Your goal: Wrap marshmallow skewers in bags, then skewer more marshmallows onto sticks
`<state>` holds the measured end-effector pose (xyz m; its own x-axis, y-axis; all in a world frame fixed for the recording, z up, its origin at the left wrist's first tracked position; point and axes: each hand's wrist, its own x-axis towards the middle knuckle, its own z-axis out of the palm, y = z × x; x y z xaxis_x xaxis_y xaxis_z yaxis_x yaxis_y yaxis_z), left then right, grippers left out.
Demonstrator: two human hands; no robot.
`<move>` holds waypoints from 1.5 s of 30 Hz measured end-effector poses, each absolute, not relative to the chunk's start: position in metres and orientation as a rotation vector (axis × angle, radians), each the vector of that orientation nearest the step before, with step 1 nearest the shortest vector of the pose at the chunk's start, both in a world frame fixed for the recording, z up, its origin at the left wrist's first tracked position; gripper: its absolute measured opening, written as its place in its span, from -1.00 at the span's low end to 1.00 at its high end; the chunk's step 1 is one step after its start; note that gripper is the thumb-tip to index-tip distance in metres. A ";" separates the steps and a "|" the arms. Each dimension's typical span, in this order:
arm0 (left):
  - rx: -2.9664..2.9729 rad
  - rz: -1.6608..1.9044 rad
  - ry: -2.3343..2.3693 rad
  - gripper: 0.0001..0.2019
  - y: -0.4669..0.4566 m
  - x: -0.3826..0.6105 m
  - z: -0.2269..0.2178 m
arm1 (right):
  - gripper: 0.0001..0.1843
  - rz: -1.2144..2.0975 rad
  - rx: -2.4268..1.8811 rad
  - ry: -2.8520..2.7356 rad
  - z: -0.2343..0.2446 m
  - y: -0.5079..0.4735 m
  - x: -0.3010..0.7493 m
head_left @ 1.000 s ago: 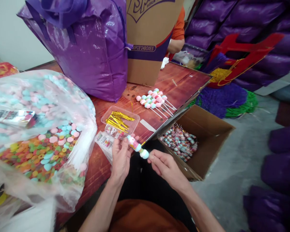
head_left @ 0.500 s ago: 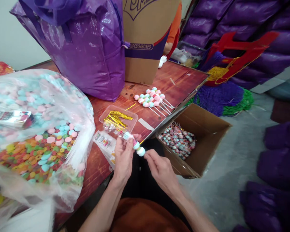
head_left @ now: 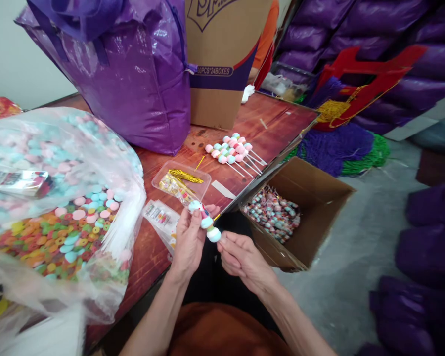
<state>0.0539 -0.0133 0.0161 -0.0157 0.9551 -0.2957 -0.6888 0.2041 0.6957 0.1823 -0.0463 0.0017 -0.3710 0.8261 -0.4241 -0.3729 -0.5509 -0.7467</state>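
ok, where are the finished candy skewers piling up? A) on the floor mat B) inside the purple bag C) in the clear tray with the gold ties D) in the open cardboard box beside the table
D: the open cardboard box beside the table holds a heap of wrapped skewers, while the clear tray holds only gold ties and small packets.

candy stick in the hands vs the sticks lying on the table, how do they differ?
The candy stick is held up off the table by the left hand and right hand; the sticks on the table lie flat, untouched. The held one is single; the others are a loose row. Both carry pink, blue and white candies.
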 end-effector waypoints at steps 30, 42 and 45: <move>0.293 1.297 1.040 -0.55 -0.007 0.039 0.015 | -0.64 0.313 -1.367 -2.073 -0.012 -0.037 0.198; 0.405 1.268 1.033 -0.61 -0.011 0.045 0.020 | -0.76 0.765 -1.379 -1.730 -0.002 -0.039 0.176; 0.455 1.230 1.016 -0.62 -0.010 0.044 0.021 | -0.73 1.143 -1.361 -1.459 0.002 -0.041 0.168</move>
<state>0.0435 -0.0101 0.0209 -0.0058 0.9213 -0.3889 -0.5559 0.3203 0.7671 0.1685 -0.0412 0.0024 -0.0819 0.9965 -0.0171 0.2547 0.0043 -0.9670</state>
